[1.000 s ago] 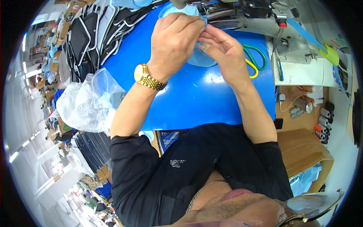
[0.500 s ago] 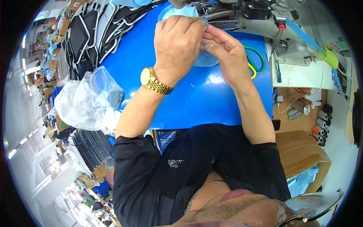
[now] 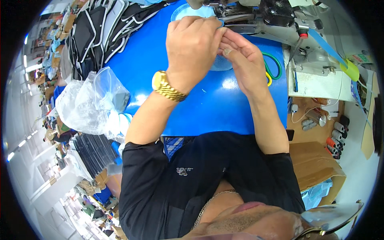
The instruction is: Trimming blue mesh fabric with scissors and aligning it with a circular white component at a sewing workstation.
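A light-blue mesh fabric piece (image 3: pixel 221 64) with a blue bound edge lies under and between my hands, in front of the sewing machine (image 3: pixel 276 13). My left hand (image 3: pixel 195 51), a gold watch on its wrist, is closed on the fabric's edge, its fingertips hidden behind the knuckles. Close against it, my right hand (image 3: pixel 243 60) has its thumb and bent fingers pressed together at the same edge, palm partly turned up. A blue binding strip (image 3: pixel 326 47) runs through a yellow-green ring (image 3: pixel 350 71) on the machine's right.
Green-and-yellow-handled scissors (image 3: pixel 273 66) lie right of my right hand on the blue table (image 3: pixel 192 114). Black pieces with white piping (image 3: pixel 96 36) are heaped at the far left, with clear plastic bags (image 3: pixel 86 106) nearer. Thread spools (image 3: pixel 338 138) and a cardboard box (image 3: pixel 316 164) stand at right.
Both hands have shifted slightly to the right and stay together at the fabric's edge. The rest of the scene looks much the same, with a small shift of view.
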Available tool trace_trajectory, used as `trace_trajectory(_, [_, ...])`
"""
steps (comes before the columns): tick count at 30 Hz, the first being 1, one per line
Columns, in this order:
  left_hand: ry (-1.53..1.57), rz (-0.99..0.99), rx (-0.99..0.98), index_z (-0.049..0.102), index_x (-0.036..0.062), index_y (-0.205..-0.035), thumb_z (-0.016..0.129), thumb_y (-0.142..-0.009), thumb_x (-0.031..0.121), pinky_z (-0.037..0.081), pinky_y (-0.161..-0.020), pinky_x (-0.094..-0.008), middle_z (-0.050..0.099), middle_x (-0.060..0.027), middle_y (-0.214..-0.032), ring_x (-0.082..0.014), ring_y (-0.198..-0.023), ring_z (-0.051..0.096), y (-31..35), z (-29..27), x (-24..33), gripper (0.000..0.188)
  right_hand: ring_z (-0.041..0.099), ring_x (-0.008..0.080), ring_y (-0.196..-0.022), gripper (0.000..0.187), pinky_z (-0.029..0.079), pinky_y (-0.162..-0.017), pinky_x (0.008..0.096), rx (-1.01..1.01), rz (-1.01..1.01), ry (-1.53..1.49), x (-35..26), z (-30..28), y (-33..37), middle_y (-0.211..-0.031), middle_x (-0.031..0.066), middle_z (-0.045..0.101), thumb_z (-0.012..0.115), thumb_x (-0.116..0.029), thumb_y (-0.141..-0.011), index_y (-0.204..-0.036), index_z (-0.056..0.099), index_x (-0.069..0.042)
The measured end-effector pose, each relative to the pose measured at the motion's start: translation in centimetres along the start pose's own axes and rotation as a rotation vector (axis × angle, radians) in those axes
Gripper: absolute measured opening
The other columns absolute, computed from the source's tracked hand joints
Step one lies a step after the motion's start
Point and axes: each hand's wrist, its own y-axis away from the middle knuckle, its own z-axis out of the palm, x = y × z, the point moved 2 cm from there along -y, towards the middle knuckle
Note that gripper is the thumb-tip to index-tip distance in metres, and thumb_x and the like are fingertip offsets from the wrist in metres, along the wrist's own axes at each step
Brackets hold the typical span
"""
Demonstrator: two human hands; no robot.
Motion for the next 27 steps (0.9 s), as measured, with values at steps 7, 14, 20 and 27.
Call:
trace_trajectory(7, [0.146, 0.174, -0.135, 0.071, 0.016, -0.107, 0.071, -0.082, 0.018, 0.042, -0.094, -0.0405, 0.065, -0.0064, -0.12, -0.0302, -0.115, 0.056, 0.2, -2.2, -3.4, 0.026, 0.057, 0.0258, -0.122, 0.046, 0.045, -0.105, 0.036, -0.031, 0.043, -0.023, -0.4, 0.8, 0.6, -0.128, 0.0191, 0.059, 0.053, 0.003, -0.089, -0.135, 0.049, 0.006])
trace_trajectory(14, [0.082, 0.178, 0.057, 0.069, 0.0119, -0.096, 0.068, -0.077, 0.009, 0.044, -0.08, -0.036, 0.067, 0.001, -0.101, -0.0209, -0.1, 0.062, 0.7, -0.1, -0.9, 0.019, 0.058, 0.0233, -0.118, 0.043, 0.046, -0.104, 0.0341, -0.063, 0.064, -0.179, 0.4, -0.2, -0.5, -0.127, 0.0179, 0.06, 0.052, 0.001, -0.091, -0.134, 0.051, 0.005])
trace_trajectory(20, [0.045, 0.119, 0.072, 0.069, 0.0128, -0.094, 0.066, -0.076, 0.01, 0.043, -0.074, -0.0343, 0.064, 0.001, -0.084, -0.0187, -0.088, 0.062, 0.8, -0.1, -0.3, 0.018, 0.06, 0.0188, -0.115, 0.038, 0.049, -0.097, 0.0291, -0.02, 0.09, -0.158, 0.8, -0.6, -0.6, -0.124, 0.0131, 0.063, 0.053, -0.004, -0.093, -0.131, 0.056, 0.002])
trace_trajectory(27, [0.019, 0.117, 0.067, 0.068, 0.0135, -0.094, 0.067, -0.075, 0.011, 0.042, -0.071, -0.034, 0.061, 0.0013, -0.077, -0.0181, -0.082, 0.061, 0.6, 0.1, -0.5, 0.019, 0.06, 0.0193, -0.114, 0.039, 0.049, -0.096, 0.0296, -0.01, 0.087, -0.139, 0.6, -0.5, -0.5, -0.124, 0.0138, 0.063, 0.055, -0.002, -0.091, -0.13, 0.057, 0.004])
